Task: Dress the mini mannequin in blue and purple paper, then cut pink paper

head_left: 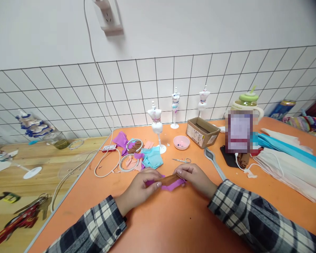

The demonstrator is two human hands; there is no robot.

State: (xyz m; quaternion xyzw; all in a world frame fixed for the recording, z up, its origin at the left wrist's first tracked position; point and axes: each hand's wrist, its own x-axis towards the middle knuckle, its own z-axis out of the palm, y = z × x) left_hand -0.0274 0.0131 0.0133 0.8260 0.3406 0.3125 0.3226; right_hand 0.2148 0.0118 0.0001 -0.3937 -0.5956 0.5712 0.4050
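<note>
Between my two hands stretches a strip of brown crepe paper (pixel 170 179) layered over a purple piece (pixel 171 186), just above the orange table. My left hand (pixel 144 183) pinches its left end between thumb and fingers. At the other end, my right hand (pixel 191 175) grips the layered strip with thumb and fingertips. Small scissors (pixel 182 161) lie just beyond the right hand. Past my left hand are a light blue sheet (pixel 153 158), purple scraps (pixel 121 140) and two rolls of tape (pixel 129 162). A small white dress form (pixel 156 121) stands behind them.
A pink bowl (pixel 181 142) and a brown box (pixel 202 133) stand farther back, near two more dress forms (pixel 175 105). Right of them are a blurred-out upright screen (pixel 239 131), a lidded jug (pixel 249 100) and folded white material (pixel 287 172). A white cable (pixel 105 91) trails left.
</note>
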